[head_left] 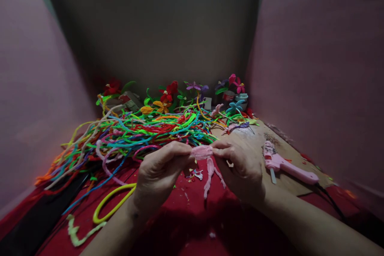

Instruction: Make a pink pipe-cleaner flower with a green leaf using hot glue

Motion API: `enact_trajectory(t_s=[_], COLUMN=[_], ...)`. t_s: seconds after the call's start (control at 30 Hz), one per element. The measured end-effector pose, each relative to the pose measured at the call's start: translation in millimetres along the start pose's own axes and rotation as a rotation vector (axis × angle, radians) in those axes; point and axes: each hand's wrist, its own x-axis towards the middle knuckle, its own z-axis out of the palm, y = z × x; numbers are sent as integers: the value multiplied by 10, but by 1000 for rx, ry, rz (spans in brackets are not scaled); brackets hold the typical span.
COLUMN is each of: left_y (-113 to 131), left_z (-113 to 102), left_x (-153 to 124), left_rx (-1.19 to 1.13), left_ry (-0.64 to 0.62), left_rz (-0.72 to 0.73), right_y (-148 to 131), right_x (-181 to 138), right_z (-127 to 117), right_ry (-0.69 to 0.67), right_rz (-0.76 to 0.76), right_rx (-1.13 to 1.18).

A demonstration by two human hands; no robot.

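Observation:
Between my two hands is a pink pipe-cleaner petal (202, 152), a flat fuzzy oval held level above the red cloth. My left hand (163, 170) pinches its left end between thumb and fingers. At the opposite end, my right hand (240, 166) pinches it the same way. Just below, a loose pink pipe-cleaner piece (209, 180) with dangling legs shows beside my right fingers; whether it is joined to the petal I cannot tell.
A tangled heap of coloured pipe cleaners (156, 128) spreads behind my left hand. Fuzzy flowers (168, 92) stand along the back wall. To the right, a pink glue gun (288, 168) lies on a board (255, 142). A yellow loop (102, 204) is near my left forearm.

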Motion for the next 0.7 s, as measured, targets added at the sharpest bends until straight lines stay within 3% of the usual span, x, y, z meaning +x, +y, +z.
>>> enact_trajectory(t_s=[0.33,0.53,0.7], left_y=[-49,10,7], left_z=[-43,-1,-8], left_x=[-16,2,4], left_rx=[242,263,285], left_ry=[-42,18,24], left_rz=[196,107,68], right_y=[4,-15,-33], right_x=[-37,-48,-15], right_z=[68,90,67], right_ry=[24,-31,-77], right_rz=[193,426,519], right_rx=[200,300,302])
